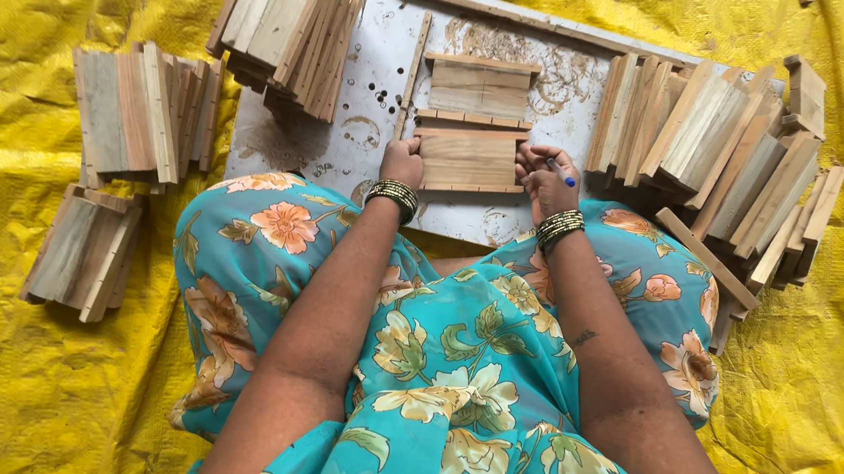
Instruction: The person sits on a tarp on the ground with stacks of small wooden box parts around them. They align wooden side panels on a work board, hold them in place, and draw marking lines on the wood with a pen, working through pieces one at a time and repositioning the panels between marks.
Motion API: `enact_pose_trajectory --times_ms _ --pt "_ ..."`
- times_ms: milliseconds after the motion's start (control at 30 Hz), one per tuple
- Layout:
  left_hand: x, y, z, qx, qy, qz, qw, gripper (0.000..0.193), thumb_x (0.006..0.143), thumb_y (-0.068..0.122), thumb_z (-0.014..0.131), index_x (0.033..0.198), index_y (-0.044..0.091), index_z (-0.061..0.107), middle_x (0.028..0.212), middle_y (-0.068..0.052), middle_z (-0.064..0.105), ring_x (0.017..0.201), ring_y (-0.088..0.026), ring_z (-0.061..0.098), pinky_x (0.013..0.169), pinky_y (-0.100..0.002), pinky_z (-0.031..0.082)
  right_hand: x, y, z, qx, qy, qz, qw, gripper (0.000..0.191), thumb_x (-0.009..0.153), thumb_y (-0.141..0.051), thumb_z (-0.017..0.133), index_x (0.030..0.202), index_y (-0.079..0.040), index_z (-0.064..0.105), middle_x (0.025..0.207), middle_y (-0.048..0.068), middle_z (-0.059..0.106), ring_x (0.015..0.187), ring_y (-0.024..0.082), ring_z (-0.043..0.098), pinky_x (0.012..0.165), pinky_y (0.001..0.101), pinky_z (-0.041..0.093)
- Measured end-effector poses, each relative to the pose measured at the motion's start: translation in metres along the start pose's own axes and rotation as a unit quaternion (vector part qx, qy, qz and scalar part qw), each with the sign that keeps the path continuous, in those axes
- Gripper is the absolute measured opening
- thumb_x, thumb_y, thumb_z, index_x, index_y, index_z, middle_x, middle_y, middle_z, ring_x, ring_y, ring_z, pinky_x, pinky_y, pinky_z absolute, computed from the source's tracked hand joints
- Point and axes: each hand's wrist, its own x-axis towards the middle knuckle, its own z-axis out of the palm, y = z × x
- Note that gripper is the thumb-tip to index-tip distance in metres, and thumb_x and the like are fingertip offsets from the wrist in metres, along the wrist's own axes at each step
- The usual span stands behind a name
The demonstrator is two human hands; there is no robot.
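A small wooden panel (468,159) made of flat slats lies on a white board (360,132) in front of my knees. My left hand (403,160) grips its left edge. On the panel's right edge rests my right hand (544,179), which also holds a blue pen (561,172) between its fingers. A second similar wooden panel (480,87) lies just beyond the first, with thin strips along its top and bottom. Both my wrists wear bangles.
Stacks of wooden slats stand at the right (720,150), top left (288,21) and far left (146,110); another pile (85,251) lies lower left. Thin wooden strips (414,66) lie on the board. A yellow tarp (812,378) covers the ground.
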Motion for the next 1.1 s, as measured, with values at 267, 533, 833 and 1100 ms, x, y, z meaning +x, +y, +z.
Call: enact_pose_trajectory --times_ms 267,533,833,1100 --pt "0.007 -0.008 0.009 -0.157 0.042 0.012 0.987 0.046 0.077 -0.012 0.05 0.12 -0.009 0.07 0.111 -0.02 0.076 0.101 -0.021 0.074 0.092 -0.028 0.054 -0.001 -0.002 0.004 0.043 -0.001 0.003 0.999 0.043 0.079 0.022 0.043 0.113 0.0 0.058 0.128 0.022 0.067 0.112 0.028 0.071 0.093 0.0342 0.062" --pt "0.007 -0.007 0.009 -0.189 0.034 -0.026 0.981 0.041 0.082 -0.011 0.052 0.119 -0.009 0.07 0.113 -0.02 0.076 0.1 -0.02 0.073 0.09 -0.026 0.055 0.003 0.001 0.002 0.039 -0.004 0.002 0.999 0.039 0.082 0.022 0.046 0.113 0.0 0.058 0.13 0.024 0.066 0.113 0.028 0.07 0.092 0.0336 0.061" --pt "0.008 -0.006 0.011 -0.162 0.046 -0.037 0.985 0.045 0.078 -0.013 0.05 0.118 -0.009 0.07 0.11 -0.02 0.076 0.099 -0.022 0.074 0.089 -0.028 0.055 0.007 0.005 -0.004 0.028 -0.008 0.006 1.0 0.043 0.078 0.022 0.046 0.111 -0.002 0.058 0.131 0.022 0.066 0.115 0.027 0.07 0.092 0.0317 0.061" --pt "0.008 -0.003 0.01 -0.107 0.055 -0.037 0.992 0.046 0.078 -0.011 0.049 0.119 -0.008 0.07 0.107 -0.022 0.076 0.099 -0.024 0.074 0.09 -0.03 0.055 0.009 0.008 -0.005 0.02 -0.007 0.001 1.0 0.042 0.079 0.022 0.046 0.112 -0.002 0.059 0.129 0.021 0.067 0.113 0.026 0.071 0.09 0.0315 0.062"
